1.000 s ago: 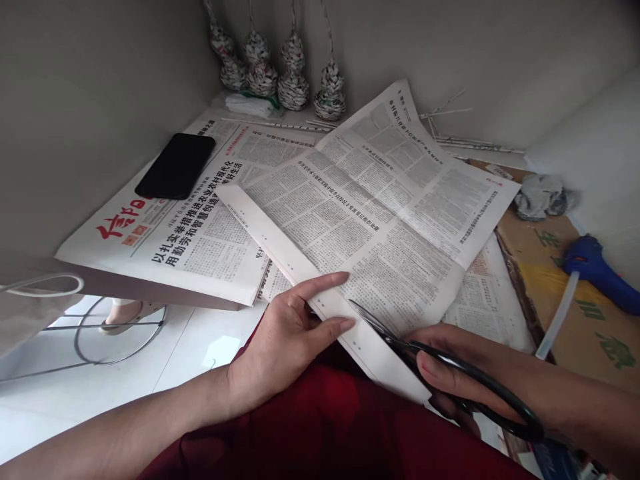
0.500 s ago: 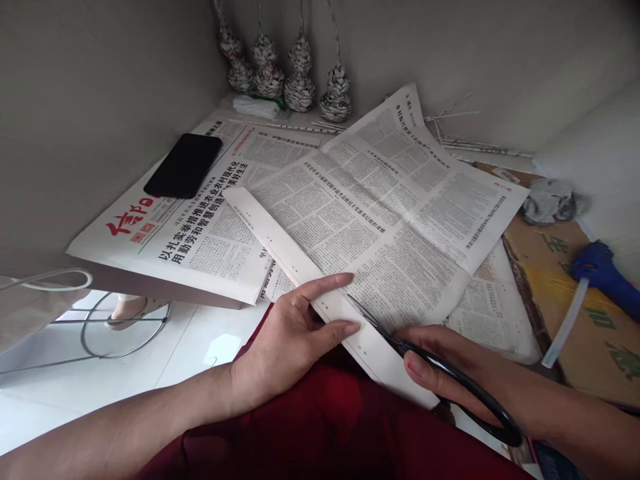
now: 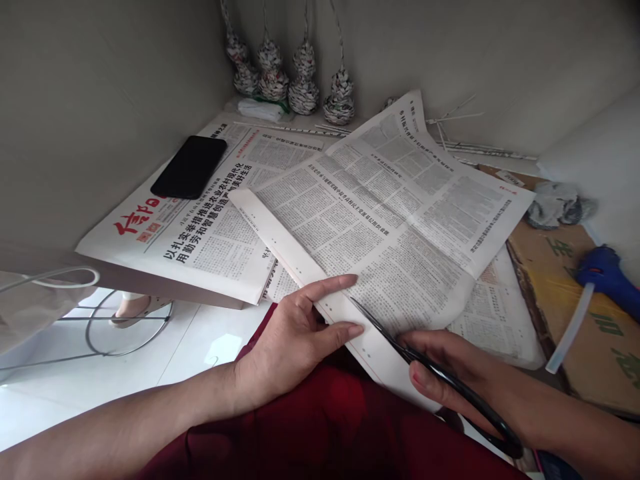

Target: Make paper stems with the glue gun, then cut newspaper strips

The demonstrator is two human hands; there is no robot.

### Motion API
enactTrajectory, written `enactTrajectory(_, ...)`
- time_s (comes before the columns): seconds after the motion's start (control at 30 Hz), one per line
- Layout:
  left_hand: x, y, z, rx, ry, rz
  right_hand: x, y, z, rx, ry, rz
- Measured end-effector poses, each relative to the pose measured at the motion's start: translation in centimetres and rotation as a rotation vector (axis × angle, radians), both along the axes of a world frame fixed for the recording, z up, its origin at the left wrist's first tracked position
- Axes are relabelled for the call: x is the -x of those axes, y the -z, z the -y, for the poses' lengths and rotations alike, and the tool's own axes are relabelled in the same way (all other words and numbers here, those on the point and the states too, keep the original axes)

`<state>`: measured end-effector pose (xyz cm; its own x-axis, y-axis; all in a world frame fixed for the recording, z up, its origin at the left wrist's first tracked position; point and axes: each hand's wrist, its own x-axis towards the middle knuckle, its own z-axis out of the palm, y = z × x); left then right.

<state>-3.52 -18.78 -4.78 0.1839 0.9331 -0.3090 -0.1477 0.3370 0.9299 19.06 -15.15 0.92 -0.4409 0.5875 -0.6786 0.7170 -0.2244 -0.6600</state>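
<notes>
A large newspaper sheet [image 3: 350, 200] lies at a slant before me, with a white folded margin along its near left edge. My left hand [image 3: 295, 340] pinches that margin, its thumb below and index finger stretched across the paper. In my right hand [image 3: 450, 373] are black-handled scissors [image 3: 463, 390]. Their blades lie along the inner line of the margin, the tip just right of my left fingertips. The blades look nearly closed; how far the paper is cut I cannot tell. The margin's lower end hangs over my dark red clothing [image 3: 320, 427].
More newspapers [image 3: 210, 253] lie at left under a black phone [image 3: 189, 167]. Several woven paper gourds [image 3: 303, 80] stand by the back wall. Thin paper sticks [image 3: 490, 151] lie behind the sheet. At right, a blue glue gun [image 3: 603, 270] rests on a cardboard box [image 3: 595, 347].
The scissors' handles have come closer together, and the blades have closed along the margin. My left hand keeps its hold on the paper. The whole view has shifted slightly.
</notes>
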Motion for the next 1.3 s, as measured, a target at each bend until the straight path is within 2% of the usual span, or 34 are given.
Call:
enactTrajectory(0.13, -0.1, -0.17, -0.06, 0.001, -0.016, 0.021, 0.18, -0.24, -0.31, 0.12, -0.015, -0.028)
enactTrajectory(0.33, -0.16, -0.02, -0.08, 0.0, -0.014, 0.008, 0.31, 0.2, -0.22, 0.096, -0.017, -0.016)
enactTrajectory(0.53, -0.09, -0.11, -0.2, 0.018, -0.016, 0.055, 0.1, 0.54, 0.15, -0.043, 0.0, -0.011)
enactTrajectory(0.7, -0.09, -0.1, -0.15, 0.024, -0.016, 0.054, 0.07, 0.47, 0.3, -0.075, -0.006, -0.001)
enactTrajectory(1.17, -0.28, -0.47, -0.25, 0.021, -0.026, 0.061, 0.54, 0.51, 0.55, 0.02, 0.005, 0.001)
enactTrajectory(1.3, 0.47, -0.22, -0.67, 0.006, -0.058, 0.048, 0.46, 0.3, 0.39, 0.045, -0.009, 0.001)
